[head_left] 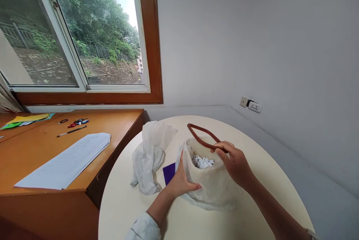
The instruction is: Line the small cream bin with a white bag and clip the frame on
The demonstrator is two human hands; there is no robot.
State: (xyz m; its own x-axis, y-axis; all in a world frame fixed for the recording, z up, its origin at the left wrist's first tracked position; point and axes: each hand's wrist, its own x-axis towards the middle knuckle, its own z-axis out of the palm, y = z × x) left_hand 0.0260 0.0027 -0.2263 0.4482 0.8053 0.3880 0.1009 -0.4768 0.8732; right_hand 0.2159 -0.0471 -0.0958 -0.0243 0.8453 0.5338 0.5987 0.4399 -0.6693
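Observation:
A pale waste bin [221, 187] stands upright on the round table, draped with a thin, translucent plastic bag whose lower edge spreads at the base. Crumpled white paper [203, 162] shows inside its mouth. My left hand [179, 182] lies spread against the bin's left side, thumb across the front and fingers pointing up, over the bag. Above the opening, my right hand [234, 159] pinches a brown ring [201, 142] by its near right part. The ring tilts, its far end raised clear of the bin. Part of the bin's right rim is hidden behind my right hand.
A crumpled translucent plastic bag [150, 157] and a purple flat piece [168, 172] lie left of the bin on the round cream table [117, 195]. The brown desk [126, 120] holds white paper sheets [70, 161], a pen [72, 131], and small items. A wall stands behind.

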